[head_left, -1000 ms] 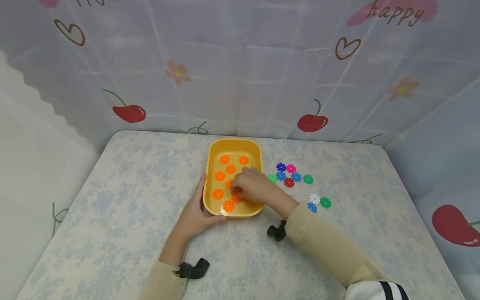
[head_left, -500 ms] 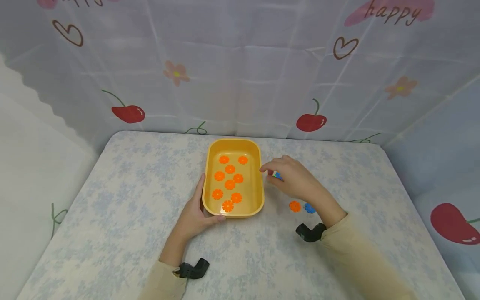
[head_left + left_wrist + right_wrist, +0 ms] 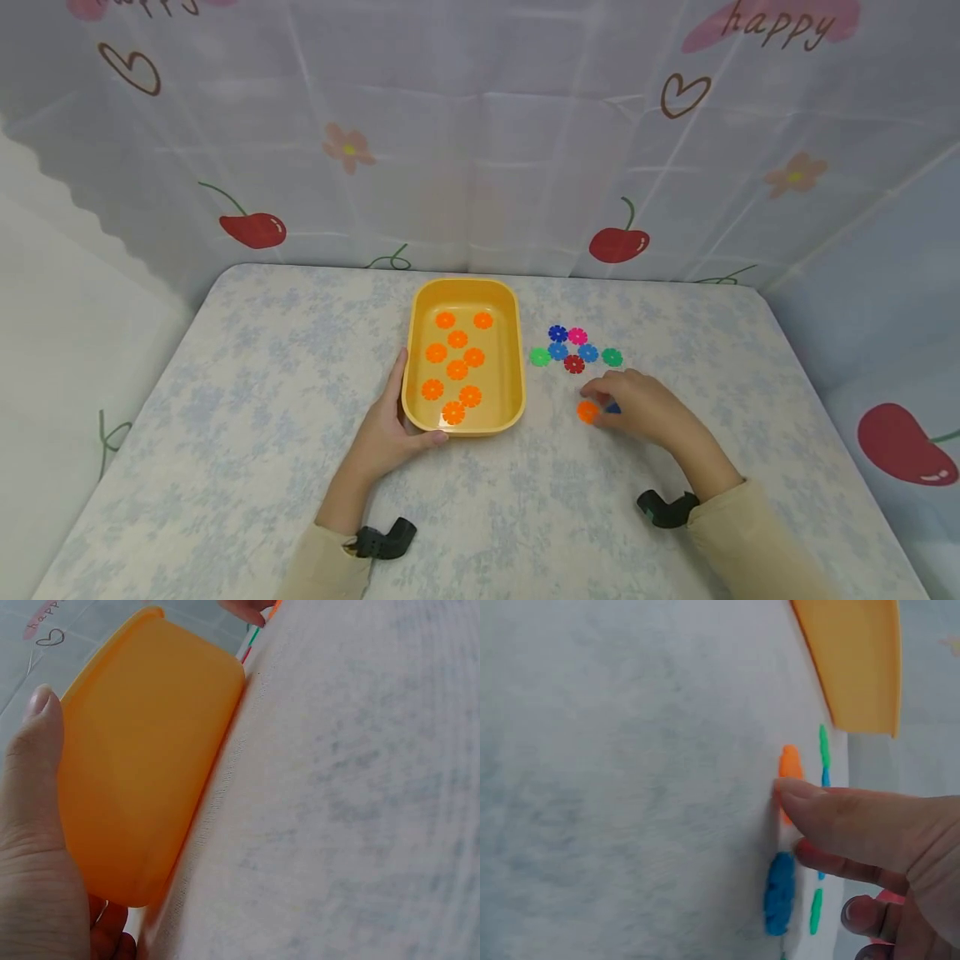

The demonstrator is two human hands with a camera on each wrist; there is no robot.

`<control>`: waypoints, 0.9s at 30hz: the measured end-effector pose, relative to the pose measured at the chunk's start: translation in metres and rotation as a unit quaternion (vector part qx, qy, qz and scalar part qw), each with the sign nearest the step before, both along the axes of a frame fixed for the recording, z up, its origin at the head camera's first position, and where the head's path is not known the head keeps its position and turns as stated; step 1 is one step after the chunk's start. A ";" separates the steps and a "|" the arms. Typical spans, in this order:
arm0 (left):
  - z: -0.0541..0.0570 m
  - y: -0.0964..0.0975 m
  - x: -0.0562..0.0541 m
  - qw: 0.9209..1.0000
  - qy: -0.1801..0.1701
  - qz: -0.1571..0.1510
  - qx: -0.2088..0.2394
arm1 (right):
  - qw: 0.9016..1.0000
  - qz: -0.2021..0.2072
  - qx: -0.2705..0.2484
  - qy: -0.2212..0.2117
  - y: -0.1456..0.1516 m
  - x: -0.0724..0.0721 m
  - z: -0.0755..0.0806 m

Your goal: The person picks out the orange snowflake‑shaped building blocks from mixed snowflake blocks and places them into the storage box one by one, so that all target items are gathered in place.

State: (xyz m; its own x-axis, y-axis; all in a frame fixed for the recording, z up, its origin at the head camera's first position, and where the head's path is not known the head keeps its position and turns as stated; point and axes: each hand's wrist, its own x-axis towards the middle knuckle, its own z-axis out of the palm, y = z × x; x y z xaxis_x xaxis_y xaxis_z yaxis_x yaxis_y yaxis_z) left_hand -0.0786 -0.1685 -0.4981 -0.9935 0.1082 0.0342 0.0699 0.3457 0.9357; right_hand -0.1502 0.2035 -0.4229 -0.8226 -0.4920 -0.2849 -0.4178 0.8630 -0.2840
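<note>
My left hand holds the near left corner of a yellow plastic tray, thumb along its front and fingers along its left side. In the left wrist view the tray wall stands beside the thumb. Several orange snowflake discs lie in the tray. Right of it my right hand is at another orange snowflake disc on the table, thumb at its edge and index finger just beyond. A blue disc is partly hidden by this hand; the right wrist view shows the blue disc beside the thumb.
Beyond the right hand lies a cluster of several discs, among them a dark blue disc, a pink disc, a red disc and a green disc. A patterned cloth covers the table. A printed curtain hangs behind.
My right hand has left the tray, where it was among the orange discs, and moved right to the loose orange disc on the table. The left hand stays on the tray.
</note>
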 end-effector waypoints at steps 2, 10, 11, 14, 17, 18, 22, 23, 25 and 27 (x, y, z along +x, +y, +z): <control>0.000 0.000 0.000 1.000 0.000 0.001 0.001 | 1.000 -0.003 -0.009 0.011 0.004 0.003 -0.005; -0.002 -0.001 0.000 1.000 -0.001 0.001 0.003 | 0.998 0.002 -0.062 0.014 0.011 0.006 -0.014; -0.002 -0.001 -0.001 1.000 -0.001 0.001 0.004 | 0.998 0.002 -0.067 0.013 0.011 0.006 -0.015; -0.002 -0.001 -0.001 1.000 0.000 0.000 0.006 | 0.996 -0.006 -0.091 0.000 0.012 0.006 -0.017; -0.001 0.000 -0.001 1.000 -0.001 0.001 0.003 | 0.992 -0.029 -0.118 -0.023 0.013 0.006 -0.020; -0.001 0.000 -0.001 1.000 -0.002 0.002 0.001 | 0.991 -0.037 -0.126 -0.031 0.013 0.005 -0.020; 0.001 0.000 0.000 1.000 -0.003 0.003 -0.004 | 0.988 -0.047 -0.142 -0.048 0.013 0.002 -0.020; 0.001 0.000 0.000 1.000 -0.003 0.004 -0.005 | 0.987 -0.046 -0.144 -0.049 0.012 0.001 -0.019; 0.002 0.000 0.000 1.000 -0.003 0.004 -0.003 | 0.987 -0.045 -0.146 -0.051 0.011 -0.003 -0.016; 0.002 0.000 0.000 1.000 -0.003 0.003 0.001 | 0.986 -0.042 -0.157 -0.047 0.008 -0.008 -0.011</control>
